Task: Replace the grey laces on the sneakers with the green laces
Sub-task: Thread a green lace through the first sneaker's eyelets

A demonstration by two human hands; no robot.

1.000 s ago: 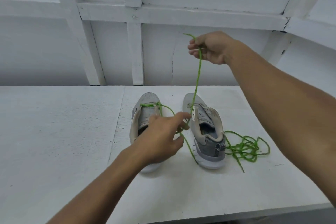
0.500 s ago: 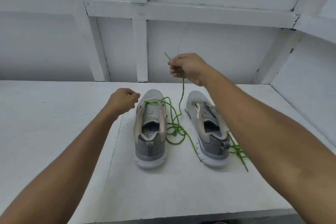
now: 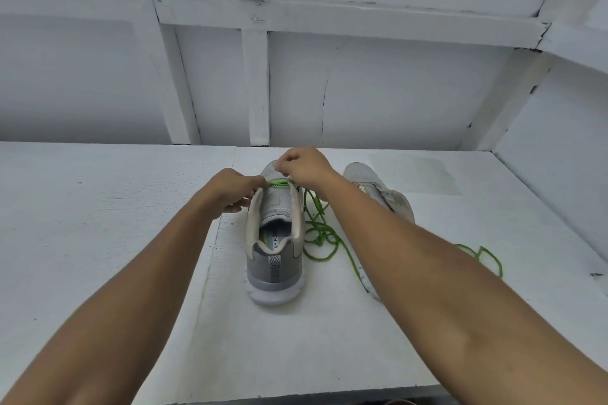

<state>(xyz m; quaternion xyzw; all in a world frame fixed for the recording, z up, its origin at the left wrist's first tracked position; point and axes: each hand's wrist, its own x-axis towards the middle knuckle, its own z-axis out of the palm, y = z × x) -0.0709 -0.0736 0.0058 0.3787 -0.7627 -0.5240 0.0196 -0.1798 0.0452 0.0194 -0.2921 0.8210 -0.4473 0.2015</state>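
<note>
Thin green lace [image 3: 318, 233] (coiled), mesh sneaker [image 3: 274, 268]

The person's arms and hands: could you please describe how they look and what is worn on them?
Both arms are bare, with no sleeves showing anywhere in the head view. The left hand and right hand wear no gloves, and no watch, bracelet or ring shows.
</note>
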